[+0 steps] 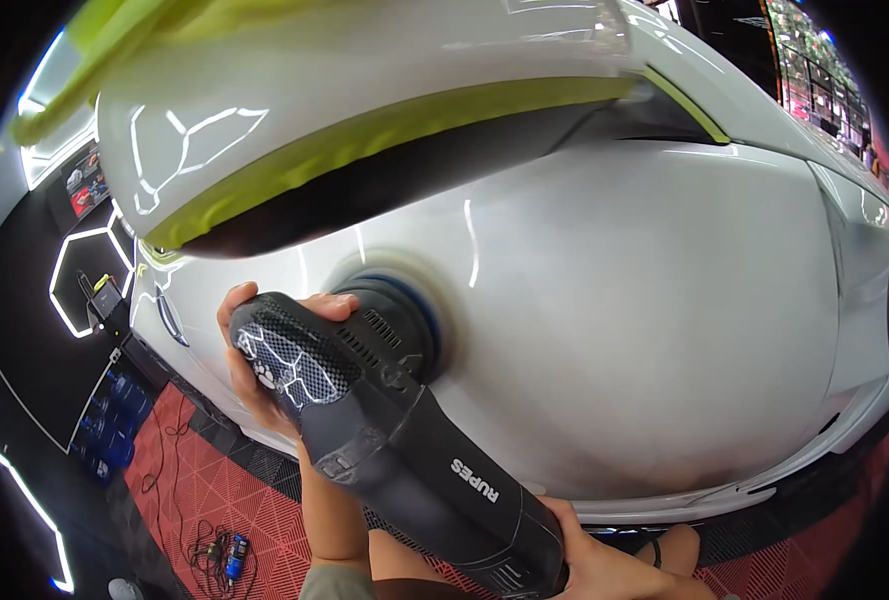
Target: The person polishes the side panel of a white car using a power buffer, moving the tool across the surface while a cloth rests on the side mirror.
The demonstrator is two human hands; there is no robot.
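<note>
A black car polisher (pixel 435 450) marked RUPES lies at a slant across the lower middle of the head view. My left hand (pixel 253 375) is wrapped around its patterned head, fingers over the top edge. Around the rear of its body closes my right hand (pixel 605 560), partly cut off by the lower edge. The round polishing pad (pixel 447 310), pale with a blue layer behind it, rests against the white car panel (pixel 655 300); its contact face is hidden. Yellow-green masking tape (pixel 385 130) borders the dark gap above the panel.
Red and black floor tiles (pixel 165 490) lie below, with cables and a blue bottle-like object (pixel 236 558) on them. Blue water jugs (pixel 110 430) stand by the dark wall at left. A yellow-green cloth or sheet (pixel 135 40) hangs at upper left.
</note>
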